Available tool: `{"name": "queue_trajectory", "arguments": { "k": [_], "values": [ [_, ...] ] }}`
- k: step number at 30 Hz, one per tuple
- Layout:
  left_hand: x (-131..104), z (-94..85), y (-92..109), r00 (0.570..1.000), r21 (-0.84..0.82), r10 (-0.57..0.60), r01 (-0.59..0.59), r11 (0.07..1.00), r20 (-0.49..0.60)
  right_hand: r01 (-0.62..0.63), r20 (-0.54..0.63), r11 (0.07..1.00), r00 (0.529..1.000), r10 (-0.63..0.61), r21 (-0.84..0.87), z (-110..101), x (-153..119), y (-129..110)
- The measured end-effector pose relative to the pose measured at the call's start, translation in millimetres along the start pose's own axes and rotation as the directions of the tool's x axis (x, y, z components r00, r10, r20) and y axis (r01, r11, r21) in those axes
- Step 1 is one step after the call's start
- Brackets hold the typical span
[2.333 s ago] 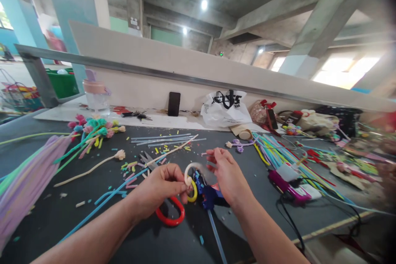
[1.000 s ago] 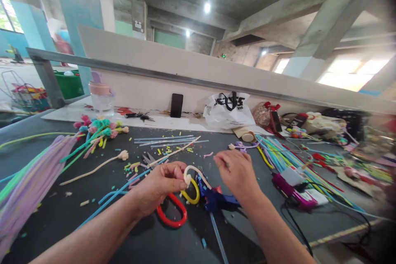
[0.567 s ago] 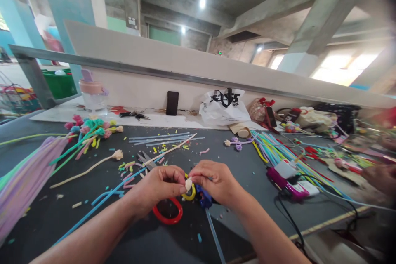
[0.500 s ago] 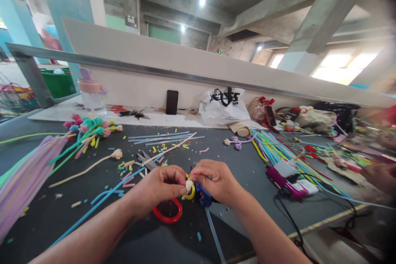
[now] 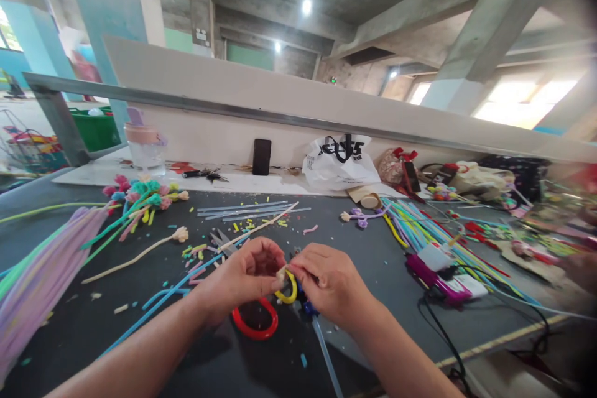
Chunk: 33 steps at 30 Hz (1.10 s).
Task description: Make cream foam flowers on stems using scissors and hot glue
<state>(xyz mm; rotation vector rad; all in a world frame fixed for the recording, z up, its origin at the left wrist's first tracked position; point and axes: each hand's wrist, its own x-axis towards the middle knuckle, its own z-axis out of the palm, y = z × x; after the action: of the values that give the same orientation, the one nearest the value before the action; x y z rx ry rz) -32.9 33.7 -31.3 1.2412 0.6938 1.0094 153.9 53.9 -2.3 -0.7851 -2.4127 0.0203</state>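
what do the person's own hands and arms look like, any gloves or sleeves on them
The left hand and right hand are both bare, with no gloves. No sleeve shows on the left forearm or the right forearm, and neither wrist shows a watch or bracelet. Whether there is a ring is too unclear to tell.

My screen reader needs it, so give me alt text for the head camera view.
Left hand and right hand pinch a small cream piece above scissors on a dark table strewn with colourful stems.
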Motion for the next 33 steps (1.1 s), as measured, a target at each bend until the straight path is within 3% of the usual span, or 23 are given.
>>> {"name": "queue_trajectory", "arguments": {
  "k": [6, 8, 13, 20, 24, 27, 30, 33],
  "values": [
    [0, 4.6, -9, 0.969, 0.387, 0.206, -0.139, 0.912, -0.137, -0.053, -0.009, 0.996, 0.999, 0.053, -0.077, 4, -1, -12],
    [0, 6.4, -10, 0.953, 0.449, 0.254, -0.157, 0.880, -0.165, -0.051, 0.004, 0.995, 0.999, 0.052, -0.080, 4, -1, -15],
    [0, 11.1, -5, 0.954, 0.391, 0.239, -0.153, 0.907, -0.182, -0.019, 0.023, 0.998, 1.000, 0.020, -0.067, 1, -1, -17],
    [-4, 10.1, 4, 0.963, 0.418, 0.165, -0.062, 0.906, -0.214, 0.011, 0.040, 0.999, 0.999, -0.009, -0.043, -1, -3, -10],
    [-2, 5.5, 1, 0.970, 0.409, 0.125, -0.030, 0.912, -0.208, -0.021, 0.078, 0.999, 0.997, 0.024, -0.047, 0, -3, -5],
    [2, 1.7, 0, 0.964, 0.319, 0.104, -0.020, 0.947, -0.246, -0.055, 0.092, 0.998, 0.994, 0.051, 0.044, -6, 0, -1],
    [5, -3.0, 1, 0.945, 0.182, 0.106, -0.051, 0.982, -0.308, -0.133, -0.082, 0.984, 0.986, 0.143, 0.119, -17, 2, 6],
    [7, -7.7, 1, 0.921, 0.072, 0.113, -0.092, 0.993, -0.373, -0.294, -0.307, 0.955, 0.907, 0.290, 0.032, -23, 1, 15]
  ]
}}
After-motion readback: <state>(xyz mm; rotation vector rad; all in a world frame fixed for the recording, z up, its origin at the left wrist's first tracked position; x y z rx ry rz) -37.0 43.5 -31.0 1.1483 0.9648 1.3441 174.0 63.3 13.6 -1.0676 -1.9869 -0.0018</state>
